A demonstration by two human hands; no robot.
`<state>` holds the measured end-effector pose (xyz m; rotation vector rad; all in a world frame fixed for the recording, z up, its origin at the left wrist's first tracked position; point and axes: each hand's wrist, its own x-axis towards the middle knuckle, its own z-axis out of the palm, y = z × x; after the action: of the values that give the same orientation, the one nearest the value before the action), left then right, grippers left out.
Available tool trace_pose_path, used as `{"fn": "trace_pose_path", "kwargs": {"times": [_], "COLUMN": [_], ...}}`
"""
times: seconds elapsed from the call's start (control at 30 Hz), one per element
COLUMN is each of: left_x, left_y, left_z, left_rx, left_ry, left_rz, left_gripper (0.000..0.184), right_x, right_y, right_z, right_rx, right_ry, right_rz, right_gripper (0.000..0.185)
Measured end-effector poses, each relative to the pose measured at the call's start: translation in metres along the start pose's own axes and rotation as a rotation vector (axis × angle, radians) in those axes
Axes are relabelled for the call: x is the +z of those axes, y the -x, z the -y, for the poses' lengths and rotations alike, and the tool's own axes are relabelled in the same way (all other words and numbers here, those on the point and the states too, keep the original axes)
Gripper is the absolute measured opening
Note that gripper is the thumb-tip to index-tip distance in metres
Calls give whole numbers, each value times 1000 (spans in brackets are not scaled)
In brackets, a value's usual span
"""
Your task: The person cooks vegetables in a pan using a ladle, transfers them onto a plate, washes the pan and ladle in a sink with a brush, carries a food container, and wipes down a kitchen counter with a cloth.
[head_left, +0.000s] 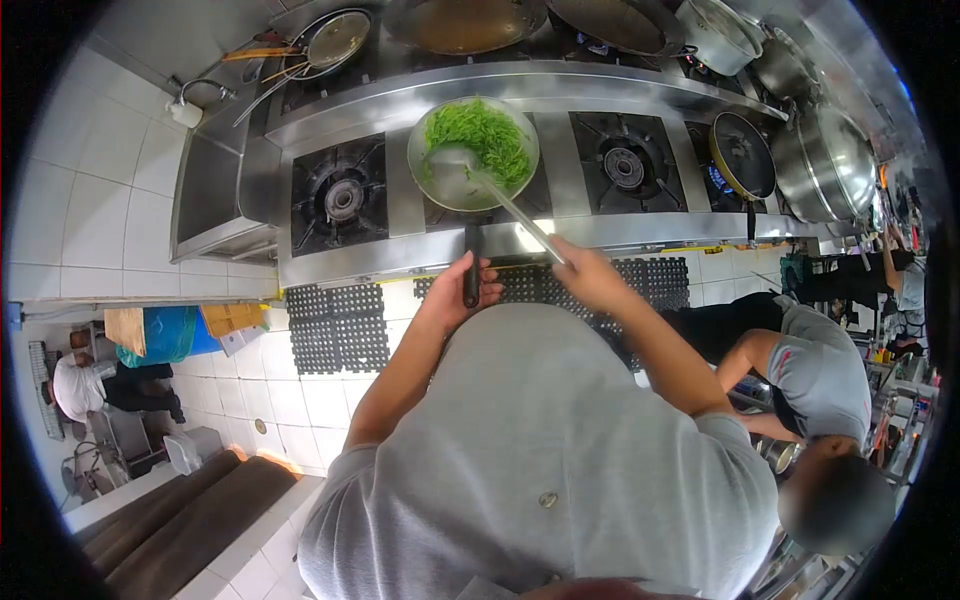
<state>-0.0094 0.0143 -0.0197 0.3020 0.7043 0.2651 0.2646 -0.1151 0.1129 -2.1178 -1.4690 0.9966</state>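
A pan (pixel 419 135) full of chopped green vegetables (pixel 490 135) sits over a burner at the middle of the stove. Its black handle (pixel 472 265) points toward me, and my left hand (pixel 465 290) is around it, thumb on top and fingers partly loose. My right hand (pixel 592 275) is closed on the handle of a long metal ladle (pixel 520 215). The ladle's bowl rests inside the pan, at the left and lower part of the greens.
Bare burners (pixel 344 200) flank the pan, with another (pixel 624 168) on the right. A black frying pan (pixel 742 155) and a large steel pot (pixel 825 160) stand farther right. Wide pans (pixel 465 25) line the back. A person (pixel 820 370) bends at the right; another person (pixel 80 388) is far left.
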Motion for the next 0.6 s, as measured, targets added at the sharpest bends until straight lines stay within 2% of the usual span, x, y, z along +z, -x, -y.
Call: {"fn": "trace_pose_path", "kwargs": {"times": [0.1,0.17,0.3,0.37,0.4,0.5,0.53,0.6], "left_x": [2,3,1,1,1,-1,-1,3], "left_y": [4,4,3,3,0,-6,-4,1], "left_z": [-1,1,0,0,1,2,1,-2], "left_rx": [28,21,8,-4,-8,-12,-9,-17], "left_ry": [-5,8,35,37,47,26,23,27], "left_rz": [22,11,34,35,35,1,-3,26], "left_gripper": [49,49,48,48,48,48,48,46], "right_x": [-46,-78,-90,-72,-57,34,22,-25], "right_y": [35,56,58,40,29,14,22,47], "right_z": [2,8,6,17,33,-27,-19,-11], "right_rx": [-39,-52,-93,99,249,-91,-95,-39], "right_ry": [-156,107,330,364,322,-92,-95,-165], "right_rz": [108,47,-80,-3,64,-122,-121,93], "right_gripper": [59,57,58,57,56,58,58,61]}}
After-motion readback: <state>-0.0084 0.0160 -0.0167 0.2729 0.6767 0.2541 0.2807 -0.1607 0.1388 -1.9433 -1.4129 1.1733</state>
